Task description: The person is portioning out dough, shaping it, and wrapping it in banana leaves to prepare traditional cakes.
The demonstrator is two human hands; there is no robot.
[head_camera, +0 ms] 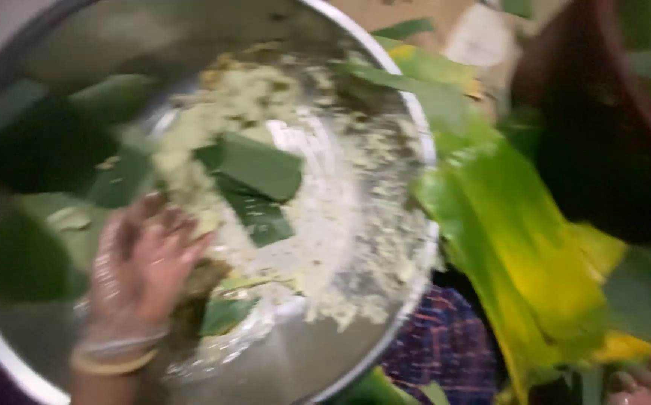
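Note:
A wide steel bowl (424, 150) fills the left of the blurred view. Pale yellow-green mash (340, 225) is smeared across its bottom. Two folded dark green leaf pieces (261, 166) lie on the mash near the middle. My left hand (145, 270), in a clear plastic glove with a gold bangle (111, 365) at the wrist, lies flat on the mash at the bowl's lower left, beside another leaf scrap (224, 315). Fingers that may be my right hand (644, 384) show at the bottom right corner, by a banana leaf; their grip is hidden.
Large banana leaves (513, 247), green with yellow patches, hang over the bowl's right rim. More dark leaves (33, 150) lie inside the bowl at the left. A checked cloth (445, 341) shows below the rim. A person in dark clothes (603, 150) sits at the upper right.

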